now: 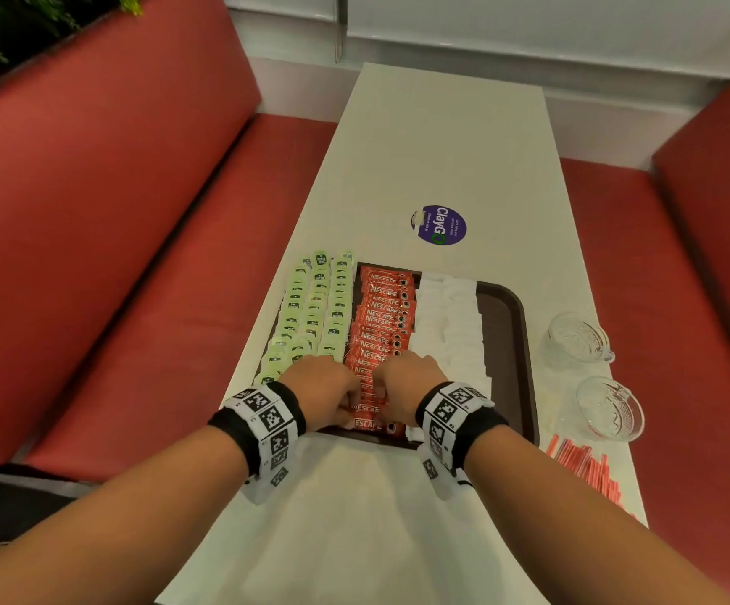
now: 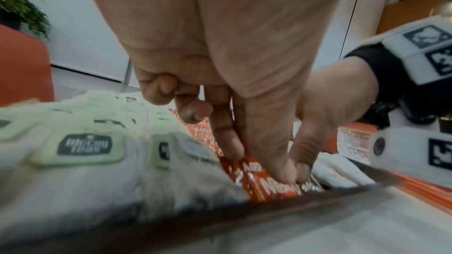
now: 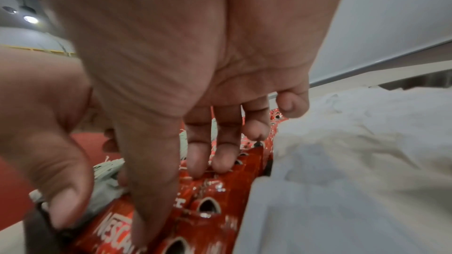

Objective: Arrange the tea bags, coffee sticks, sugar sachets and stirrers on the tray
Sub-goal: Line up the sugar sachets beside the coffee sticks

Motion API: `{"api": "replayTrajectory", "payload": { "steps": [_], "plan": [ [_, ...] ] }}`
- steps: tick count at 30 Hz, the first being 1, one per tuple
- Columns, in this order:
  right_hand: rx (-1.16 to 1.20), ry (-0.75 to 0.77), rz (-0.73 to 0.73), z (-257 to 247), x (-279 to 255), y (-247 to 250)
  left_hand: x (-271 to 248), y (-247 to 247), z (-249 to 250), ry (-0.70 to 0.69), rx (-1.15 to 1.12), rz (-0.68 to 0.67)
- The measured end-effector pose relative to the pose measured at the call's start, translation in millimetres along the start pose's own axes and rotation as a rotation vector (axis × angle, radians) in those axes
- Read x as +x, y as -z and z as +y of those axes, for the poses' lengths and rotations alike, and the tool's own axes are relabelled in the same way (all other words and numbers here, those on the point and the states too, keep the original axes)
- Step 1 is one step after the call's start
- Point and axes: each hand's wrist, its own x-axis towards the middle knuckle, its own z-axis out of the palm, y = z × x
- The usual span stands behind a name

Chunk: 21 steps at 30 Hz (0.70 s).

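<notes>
Red coffee sticks (image 1: 382, 329) are lying in one overlapping column down the middle of the brown tray (image 1: 509, 325), and both hands are working at the end of that column nearest the person. Left hand (image 1: 323, 390) is sitting at the column's left edge, right hand (image 1: 406, 386) at its right edge, thumbs almost meeting over the nearest sticks. Each stick is showing white lettering and a small dark cup mark on glossy red wrap.

Pale green tea bags (image 1: 310, 316) are filling the tray's left part, spilling over its left rim. White sugar sachets (image 1: 450, 325) are lying just right of the coffee column, with bare tray beyond them. Red stirrers (image 1: 585, 467) are resting off the tray, on the white worktop (image 1: 441, 146) near the tray's near right corner. Two clear glass cups (image 1: 579, 338) are standing on the worktop right of the tray.

Grip, left: thumb and forefinger are closing narrowly on a stick's end (image 2: 274, 184), remaining fingers curling free. Grip, right: thumb is pressing down on the nearest stick (image 3: 195, 219) while two fingertips (image 3: 198, 161) are touching sticks further up; fingers are staying fairly straight, pinching nothing.
</notes>
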Motion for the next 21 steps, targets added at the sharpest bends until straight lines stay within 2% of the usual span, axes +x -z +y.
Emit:
{"api": "replayTrajectory", "payload": {
  "steps": [3,7,13,21],
  "plan": [
    [-0.003,0.003,0.003,-1,4,2,5,-4,0,-0.001,0.048,-0.003],
    [0.063,-0.005,0.027,2,11,16,11,12,-9,0.018,-0.039,0.003],
    [0.197,-0.070,0.144,4,44,45,54,68,-61,0.322,-0.243,0.235],
    [0.662,-0.016,0.205,-2,79,60,123,73,-89,0.525,-0.210,0.187]
  ]
}}
